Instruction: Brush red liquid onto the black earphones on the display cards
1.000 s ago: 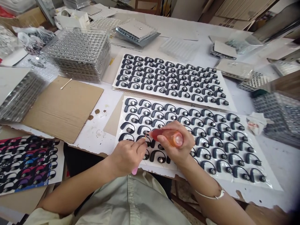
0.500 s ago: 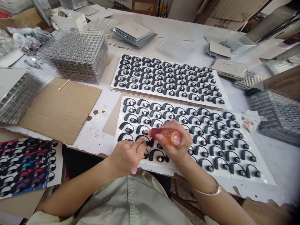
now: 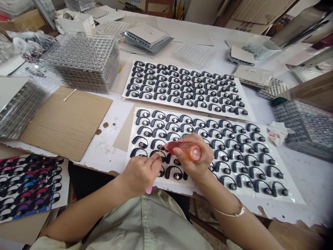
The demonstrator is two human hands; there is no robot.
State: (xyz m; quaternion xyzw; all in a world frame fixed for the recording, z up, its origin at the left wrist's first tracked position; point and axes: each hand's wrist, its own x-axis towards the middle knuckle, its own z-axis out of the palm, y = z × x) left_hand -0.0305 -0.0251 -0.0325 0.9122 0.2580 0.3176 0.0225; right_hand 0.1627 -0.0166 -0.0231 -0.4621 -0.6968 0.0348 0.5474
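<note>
My right hand (image 3: 199, 156) is closed around a small translucent orange-red squeeze bottle (image 3: 186, 151). The bottle is tilted, its narrow tip pointing left over the near sheet (image 3: 177, 181). My left hand (image 3: 143, 172) pinches a thin tool with a pink handle end (image 3: 149, 189); its slender tip meets the bottle's tip, or nearly so, and its exact kind is hidden by the fingers. Beneath both hands lie rows of black hook-shaped pieces (image 3: 174, 173) with shiny round centres, set on the white, film-covered sheet. Some of these pieces are covered by my hands.
Behind is a second sheet of black hook pieces (image 3: 187, 85). To the left are a cardboard piece (image 3: 70, 121) bearing a cotton swab (image 3: 70, 94), and stacked clear trays (image 3: 80, 59). A crumpled tissue (image 3: 278, 133) and more trays (image 3: 309, 128) sit at right.
</note>
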